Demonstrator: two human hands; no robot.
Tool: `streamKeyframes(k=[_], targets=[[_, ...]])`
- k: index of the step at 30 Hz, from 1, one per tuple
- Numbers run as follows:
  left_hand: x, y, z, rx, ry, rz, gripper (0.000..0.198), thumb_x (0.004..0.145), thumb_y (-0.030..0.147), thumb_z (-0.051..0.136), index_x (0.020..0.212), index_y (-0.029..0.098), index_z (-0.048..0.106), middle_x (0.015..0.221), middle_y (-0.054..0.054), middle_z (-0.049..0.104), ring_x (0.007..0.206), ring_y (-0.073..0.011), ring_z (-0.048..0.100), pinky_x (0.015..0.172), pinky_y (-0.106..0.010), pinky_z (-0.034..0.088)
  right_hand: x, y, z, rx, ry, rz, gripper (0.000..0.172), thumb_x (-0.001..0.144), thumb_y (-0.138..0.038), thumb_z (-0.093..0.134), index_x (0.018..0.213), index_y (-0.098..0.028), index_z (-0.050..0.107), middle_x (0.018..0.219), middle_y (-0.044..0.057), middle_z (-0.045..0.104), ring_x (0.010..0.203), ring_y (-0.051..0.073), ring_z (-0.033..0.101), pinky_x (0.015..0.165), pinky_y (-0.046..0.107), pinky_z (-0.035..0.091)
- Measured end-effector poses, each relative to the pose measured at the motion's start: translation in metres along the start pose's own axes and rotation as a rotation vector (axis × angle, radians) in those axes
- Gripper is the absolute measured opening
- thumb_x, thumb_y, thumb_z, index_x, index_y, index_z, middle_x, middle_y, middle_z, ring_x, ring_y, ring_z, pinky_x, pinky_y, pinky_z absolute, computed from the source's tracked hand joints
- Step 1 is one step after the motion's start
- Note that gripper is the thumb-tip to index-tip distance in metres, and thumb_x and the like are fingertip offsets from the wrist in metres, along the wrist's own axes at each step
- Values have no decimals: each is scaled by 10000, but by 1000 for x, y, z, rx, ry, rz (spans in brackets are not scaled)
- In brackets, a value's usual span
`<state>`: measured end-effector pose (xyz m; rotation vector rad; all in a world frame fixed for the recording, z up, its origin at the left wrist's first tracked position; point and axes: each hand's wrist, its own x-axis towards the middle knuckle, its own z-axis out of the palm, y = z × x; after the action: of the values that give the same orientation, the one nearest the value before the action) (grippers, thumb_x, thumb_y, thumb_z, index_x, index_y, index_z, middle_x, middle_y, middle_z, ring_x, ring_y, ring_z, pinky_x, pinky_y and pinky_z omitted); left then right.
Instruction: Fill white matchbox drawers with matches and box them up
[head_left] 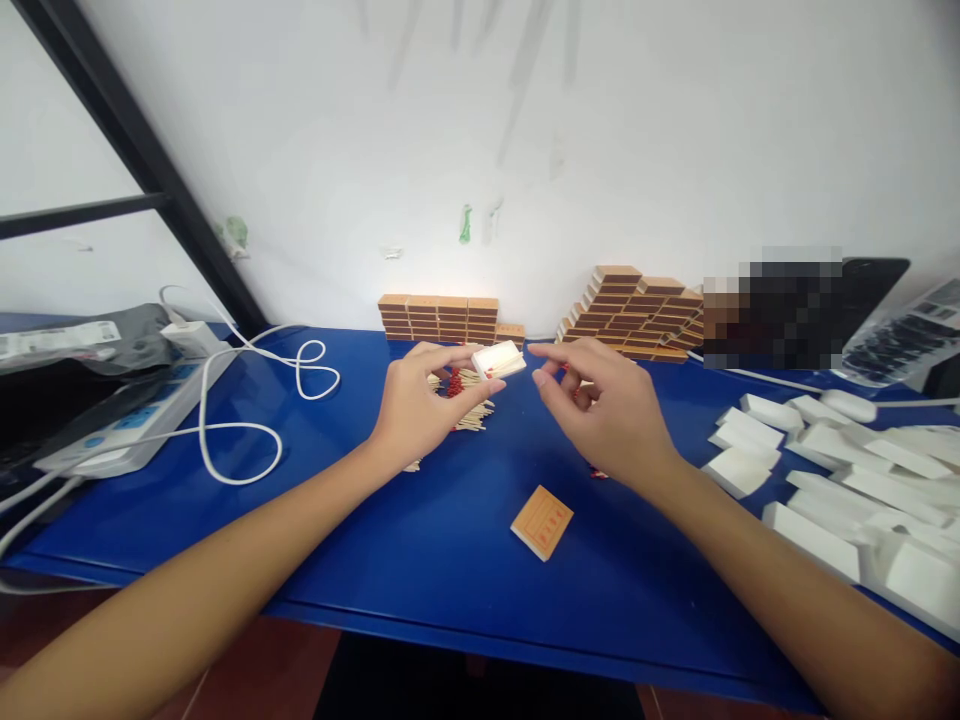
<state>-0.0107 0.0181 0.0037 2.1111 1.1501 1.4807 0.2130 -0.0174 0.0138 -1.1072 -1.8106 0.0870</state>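
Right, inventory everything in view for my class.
shallow cardboard tray with matches: 1, white, centre
loose wooden matches: many, red-tipped, centre
flat cardboard matchbox: 1, orange, front
cardboard matchbox stacks: 2, brown, rear
rectangular cardboard trays: many, white, right
plastic power strip: 1, white, left
thin cables: several, white, both sides
plastic bag: 1, grey, left
flat object, partly pixelated: 1, black, right
plastic package: 1, transparent, right
table: 1, blue, underneath
wall: 1, white, behind
angular frame: 1, black, left
floor tiles: several, reddish, below
left hand: 1, holding tray
right hand: 1, beside tray
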Motion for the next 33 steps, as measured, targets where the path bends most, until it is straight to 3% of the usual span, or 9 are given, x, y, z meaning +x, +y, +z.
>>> streamKeyframes(k=[8, 14, 17, 20, 24, 27, 33], targets=[[-1, 0, -1, 32, -41, 13, 448, 784, 464, 934, 1189, 306, 826, 1031, -62, 807, 959, -240, 716, 848, -411, 596, -2, 0, 1, -30, -28, -115, 241, 1006, -201, 585, 1137, -250, 781, 881, 27, 653, 567, 128, 513, 599, 319, 492], [5, -4, -6, 49, -132, 106, 445, 816, 416, 917, 1232, 302, 807, 1099, -63, 810, 1021, -247, 720, 917, -420, 588, -3, 4, -1, -45, -209, -198, 269, 1019, -194, 572, 1205, -261, 754, 1000, 55, 662, 655, 144, 550, 618, 321, 484], [12, -8, -12, 86, -101, 128, 402, 822, 420, 910, 1196, 307, 814, 1054, -51, 815, 985, -245, 724, 885, -418, 585, -3, 4, 0, -46, -152, -160, 258, 1016, -189, 575, 1204, -246, 743, 968, 48, 649, 625, 136, 512, 612, 321, 473], [19, -13, -17, 135, -44, 131, 303, 850, 414, 879, 1133, 317, 829, 1016, -40, 827, 895, -234, 713, 813, -406, 571, -4, 2, 5, -21, -135, -107, 131, 990, -205, 635, 1023, -226, 759, 850, 19, 611, 613, 135, 487, 617, 314, 462], [24, -20, -20, 152, 2, 90, 313, 849, 404, 869, 1139, 292, 828, 1034, -53, 831, 935, -247, 718, 772, -388, 557, -10, 0, 20, -15, -349, -42, 30, 938, -232, 730, 920, -213, 746, 906, 20, 646, 675, 137, 551, 666, 312, 467], [25, -23, -21, 162, 7, 91, 302, 841, 362, 870, 1132, 297, 829, 1012, -51, 827, 914, -246, 712, 776, -390, 550, -13, -3, 32, -76, -476, 7, 61, 935, -261, 749, 922, -205, 728, 975, 32, 664, 744, 154, 601, 707, 322, 471], [24, -23, -19, 208, -5, 153, 251, 836, 323, 878, 1082, 293, 839, 990, -36, 826, 835, -224, 668, 777, -371, 521, -9, -5, 44, -134, -544, 52, 67, 974, -201, 680, 909, -201, 696, 981, 44, 664, 833, 180, 635, 760, 324, 466]])
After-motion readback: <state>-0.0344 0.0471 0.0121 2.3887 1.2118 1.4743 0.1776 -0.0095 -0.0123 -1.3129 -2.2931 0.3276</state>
